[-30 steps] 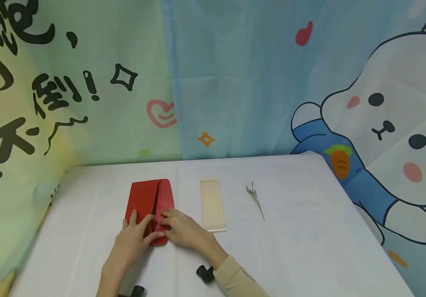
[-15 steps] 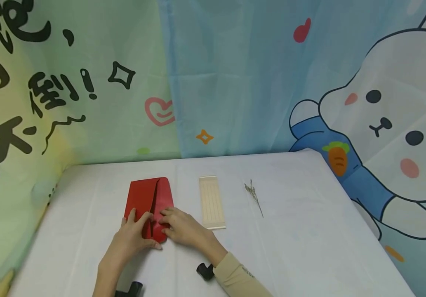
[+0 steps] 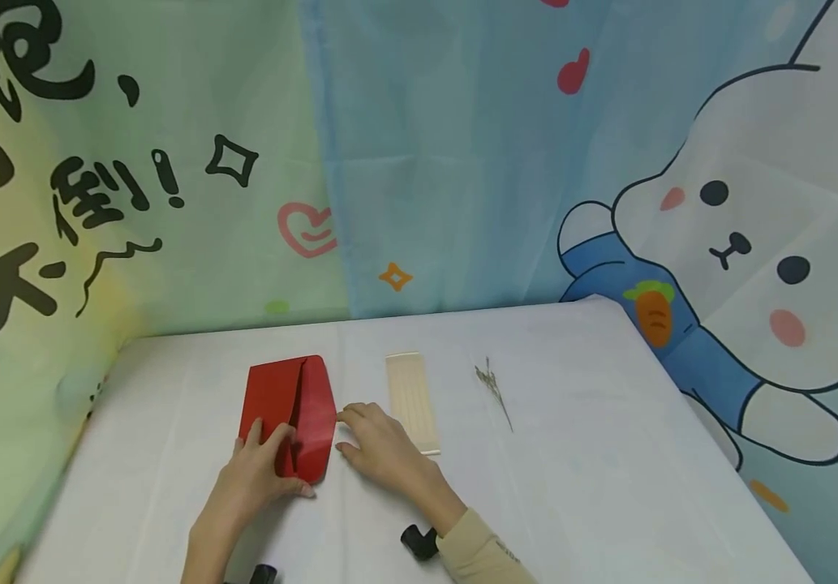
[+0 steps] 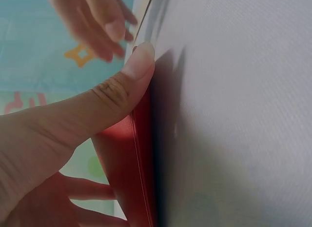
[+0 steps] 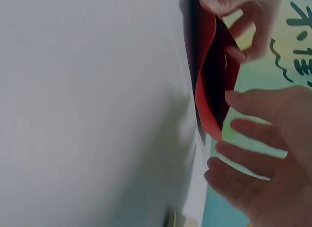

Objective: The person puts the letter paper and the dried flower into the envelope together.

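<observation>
A red envelope (image 3: pixel 272 393) lies on the white table, its flap (image 3: pixel 315 418) folded out to the right and its mouth gaping. My left hand (image 3: pixel 252 470) holds the near end, thumb along the near edge and fingers over the body. In the left wrist view the thumb (image 4: pixel 117 92) lies against the red edge. My right hand (image 3: pixel 385 446) is just right of the flap, fingers apart and loosely bent, holding nothing. From the right wrist view, the open mouth (image 5: pixel 214 75) shows dark between the red sides; the right hand (image 5: pixel 263 139) hovers beside it.
A pale slatted strip (image 3: pixel 413 401) lies right of the envelope, partly behind my right hand. Farther right is a dried sprig (image 3: pixel 494 392). A printed curtain (image 3: pixel 433 162) hangs behind the table (image 3: pixel 594 470).
My right hand has drawn back to the right, off the flap. My left thumb has moved from near the flap to the envelope's near edge. The head view has shifted slightly.
</observation>
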### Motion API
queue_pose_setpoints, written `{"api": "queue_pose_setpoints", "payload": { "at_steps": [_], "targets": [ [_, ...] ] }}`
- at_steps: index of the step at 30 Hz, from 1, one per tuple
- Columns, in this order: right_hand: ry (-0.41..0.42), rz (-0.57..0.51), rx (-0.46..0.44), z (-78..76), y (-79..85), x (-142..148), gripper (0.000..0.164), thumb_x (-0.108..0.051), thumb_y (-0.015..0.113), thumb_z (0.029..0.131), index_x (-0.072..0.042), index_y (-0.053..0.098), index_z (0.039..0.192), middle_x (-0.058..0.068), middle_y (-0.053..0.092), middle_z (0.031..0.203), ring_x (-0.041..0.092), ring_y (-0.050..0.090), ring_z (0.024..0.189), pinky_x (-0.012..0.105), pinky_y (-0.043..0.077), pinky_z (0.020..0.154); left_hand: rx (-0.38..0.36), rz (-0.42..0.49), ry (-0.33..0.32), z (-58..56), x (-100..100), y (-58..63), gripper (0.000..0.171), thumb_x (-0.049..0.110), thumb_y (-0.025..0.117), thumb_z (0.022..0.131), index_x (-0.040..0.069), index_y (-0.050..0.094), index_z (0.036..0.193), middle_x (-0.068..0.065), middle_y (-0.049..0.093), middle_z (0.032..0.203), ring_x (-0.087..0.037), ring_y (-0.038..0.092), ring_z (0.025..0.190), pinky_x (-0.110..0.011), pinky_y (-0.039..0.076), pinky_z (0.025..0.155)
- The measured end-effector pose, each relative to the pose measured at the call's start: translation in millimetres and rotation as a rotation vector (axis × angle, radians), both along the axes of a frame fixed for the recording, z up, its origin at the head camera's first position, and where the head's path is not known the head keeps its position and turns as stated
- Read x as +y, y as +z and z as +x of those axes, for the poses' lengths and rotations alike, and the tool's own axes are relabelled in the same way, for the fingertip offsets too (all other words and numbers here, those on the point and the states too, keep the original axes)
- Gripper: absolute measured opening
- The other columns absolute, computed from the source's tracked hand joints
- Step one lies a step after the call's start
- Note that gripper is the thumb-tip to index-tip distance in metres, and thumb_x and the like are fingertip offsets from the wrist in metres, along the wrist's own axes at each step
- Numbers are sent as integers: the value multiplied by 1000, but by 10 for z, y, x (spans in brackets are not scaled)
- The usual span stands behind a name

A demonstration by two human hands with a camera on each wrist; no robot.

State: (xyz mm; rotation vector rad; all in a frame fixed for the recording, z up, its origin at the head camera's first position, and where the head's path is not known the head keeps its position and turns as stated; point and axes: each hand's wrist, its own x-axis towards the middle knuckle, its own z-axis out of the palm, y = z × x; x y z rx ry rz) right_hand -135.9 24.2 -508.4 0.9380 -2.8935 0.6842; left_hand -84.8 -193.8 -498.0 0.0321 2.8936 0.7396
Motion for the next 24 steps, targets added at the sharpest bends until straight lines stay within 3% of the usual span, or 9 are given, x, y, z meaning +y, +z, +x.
{"api": "queue_pose_setpoints", "payload": {
  "at_steps": [9,13,24],
  "targets": [
    [-370,-41,-7,-43,1,249,55,-31,82,89,1,63,129,18,63,113,29,61,97,40,55,75,-2,-6,-3,14,-28,21,76,45,97,63,20,57,122,-37,42,145,-69,43,125,-69,54,79],
    [-487,-20,7,-85,-29,338,59,-36,85,86,5,62,121,22,59,107,34,58,93,43,53,72,-15,-7,-3,6,-24,24,77,45,97,64,20,57,124,-37,41,146,-70,41,126,-70,54,80],
    [-569,80,9,-129,-68,416,56,-32,89,81,8,57,103,27,56,93,37,57,81,43,51,62,8,-11,-14,5,1,13,75,43,97,63,19,57,122,-36,44,143,-68,45,122,-66,54,75]
  ]
}}
